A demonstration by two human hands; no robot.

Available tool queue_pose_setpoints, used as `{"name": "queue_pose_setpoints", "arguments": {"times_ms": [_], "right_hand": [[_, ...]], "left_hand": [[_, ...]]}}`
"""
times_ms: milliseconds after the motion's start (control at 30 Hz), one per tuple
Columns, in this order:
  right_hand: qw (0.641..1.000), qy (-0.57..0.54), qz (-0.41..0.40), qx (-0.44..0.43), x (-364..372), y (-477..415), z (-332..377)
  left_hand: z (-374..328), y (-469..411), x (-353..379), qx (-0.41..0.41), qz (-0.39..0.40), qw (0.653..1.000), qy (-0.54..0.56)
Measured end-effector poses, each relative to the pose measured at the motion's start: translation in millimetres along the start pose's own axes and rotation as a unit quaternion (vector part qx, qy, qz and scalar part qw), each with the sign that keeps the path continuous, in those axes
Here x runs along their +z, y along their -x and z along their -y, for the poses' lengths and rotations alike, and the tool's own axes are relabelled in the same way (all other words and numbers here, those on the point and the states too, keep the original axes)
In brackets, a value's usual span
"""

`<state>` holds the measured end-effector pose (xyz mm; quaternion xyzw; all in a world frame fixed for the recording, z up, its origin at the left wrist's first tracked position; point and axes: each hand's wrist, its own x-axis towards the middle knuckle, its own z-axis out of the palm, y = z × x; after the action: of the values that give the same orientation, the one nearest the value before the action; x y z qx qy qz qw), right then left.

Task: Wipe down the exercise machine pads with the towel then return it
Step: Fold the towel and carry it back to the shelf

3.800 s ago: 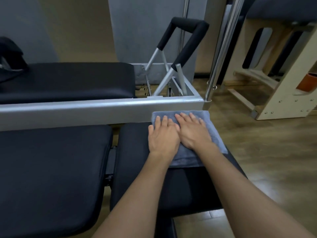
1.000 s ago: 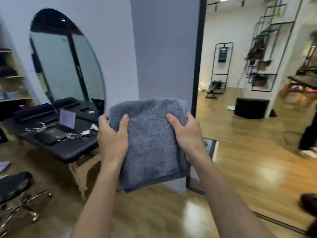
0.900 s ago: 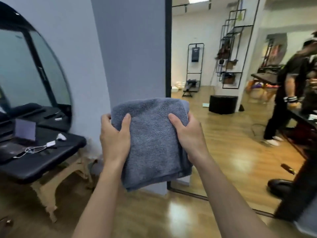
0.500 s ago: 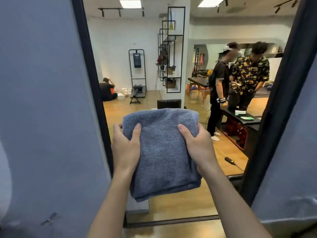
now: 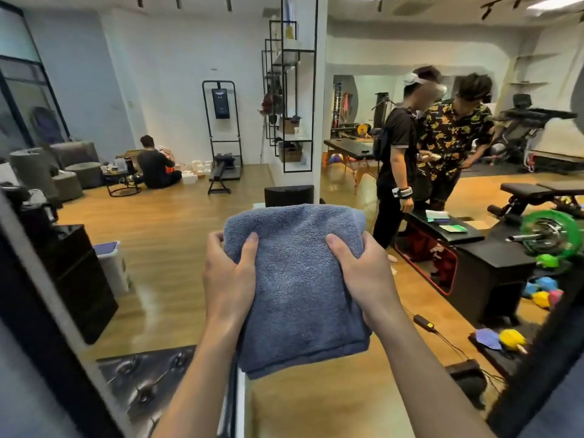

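Note:
A folded grey-blue towel [image 5: 297,289] hangs upright in front of me at chest height, in the middle of the head view. My left hand [image 5: 229,279] grips its left edge, thumb across the front. My right hand [image 5: 363,273] grips its right edge the same way. Both forearms reach up from the bottom of the frame. The exercise machine pads are out of view.
A doorway frame [image 5: 41,279] stands close on the left and a dark edge [image 5: 537,374] on the right. Beyond lies a wooden floor [image 5: 177,235]. Two people [image 5: 426,147] stand right of centre by a black bench [image 5: 458,241]. Another person [image 5: 155,165] sits far left.
I have turned away from the machine pads and carried the towel through a doorway into the open room. Both hands keep the same grip on it.

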<state>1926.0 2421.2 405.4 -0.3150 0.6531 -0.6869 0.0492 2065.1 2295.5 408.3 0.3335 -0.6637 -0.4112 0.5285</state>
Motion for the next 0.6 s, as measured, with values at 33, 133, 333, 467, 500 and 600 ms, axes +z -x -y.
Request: {"name": "queue_pose_setpoints", "arguments": {"times_ms": [33,133,333,467,500,600], "right_hand": [[1.000,-0.004,0.005,0.000,7.4,-27.6,-16.8],[1.000,-0.020,0.014,-0.001,27.1,-111.9,-63.2],[0.998,-0.016,0.051,0.013,79.4,-299.2,-117.9],[0.997,-0.032,0.070,0.006,137.8,-420.6,-162.2],[0.997,-0.035,0.070,0.001,154.0,-450.0,-175.0],[0.997,-0.030,0.066,-0.006,205.5,-538.1,-215.3]], "left_hand": [[13.7,-20.8,19.7,-0.001,-0.002,1.000,0.001],[50.7,-86.6,77.0,-0.012,-0.008,1.000,-0.006],[94.9,-235.7,181.2,-0.034,-0.031,0.999,-0.006],[141.0,-348.1,238.2,-0.030,-0.056,0.998,-0.009],[155.5,-377.2,252.2,-0.027,-0.061,0.998,-0.010],[204.4,-467.6,292.5,-0.023,-0.067,0.997,-0.011]]}}
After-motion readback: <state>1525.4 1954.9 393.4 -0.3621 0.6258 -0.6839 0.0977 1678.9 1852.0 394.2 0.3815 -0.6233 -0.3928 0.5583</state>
